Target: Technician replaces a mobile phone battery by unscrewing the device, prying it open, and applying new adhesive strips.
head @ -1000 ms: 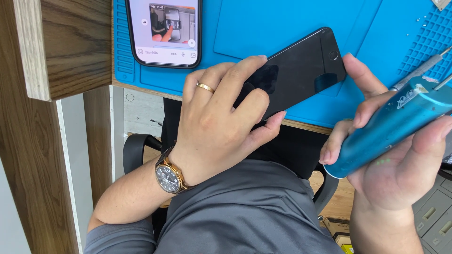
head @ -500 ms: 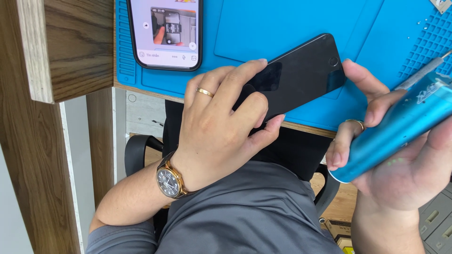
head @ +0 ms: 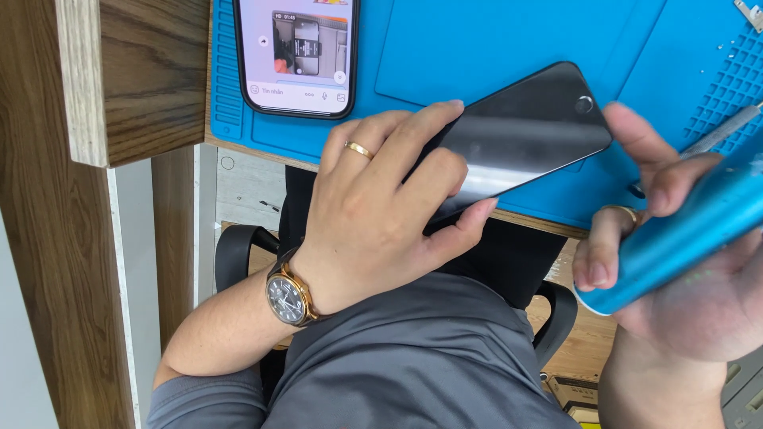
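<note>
- While the left hand [head: 373, 214] grips the near end of a black phone [head: 520, 131], fingers curled over its dark glass, that phone lies tilted across the near edge of the blue work mat [head: 493, 48].
- Right hand [head: 691, 270] is closed around a blue cylindrical tool [head: 675, 238], fingers wrapped over its barrel.
- Second phone [head: 296, 54], screen lit white with a small picture panel, lies flat on the mat, well apart.
- Wooden desk panel [head: 119, 79] stands left.
</note>
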